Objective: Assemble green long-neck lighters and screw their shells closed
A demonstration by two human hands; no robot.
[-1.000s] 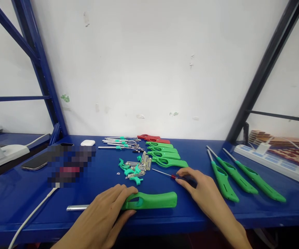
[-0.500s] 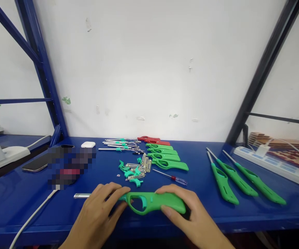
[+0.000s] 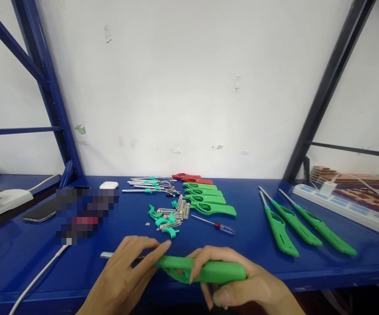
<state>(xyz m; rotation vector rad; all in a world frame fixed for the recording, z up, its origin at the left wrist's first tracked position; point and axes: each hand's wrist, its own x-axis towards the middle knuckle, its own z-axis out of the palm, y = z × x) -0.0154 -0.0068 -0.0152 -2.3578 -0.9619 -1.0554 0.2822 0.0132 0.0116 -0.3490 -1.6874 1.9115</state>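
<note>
A green gas lighter (image 3: 222, 271) with a long metal barrel lies level between my hands above the table's front edge. My right hand (image 3: 242, 280) wraps around its green handle, index finger curled by the trigger opening. Around the barrel end of the same lighter, my left hand (image 3: 127, 271) is closed, and the metal tip pokes out to the left. Just beyond lie several teal triggers (image 3: 170, 232) and clear fuel tanks (image 3: 185, 210). A screwdriver (image 3: 224, 228) with a clear handle rests behind my right hand.
Green handle shells (image 3: 214, 208), red shells (image 3: 198, 180) and metal barrels with wires (image 3: 140, 190) lie at the back. Three green lighters (image 3: 281, 234) sit at right, before a white power strip (image 3: 343, 208). A phone (image 3: 40, 213), white case (image 3: 109, 185) and cable (image 3: 38, 280) are left.
The lighter has rolled so its narrow edge faces up more, and shifted slightly right and nearer. My right fingers have moved forward around the handle towards the trigger.
</note>
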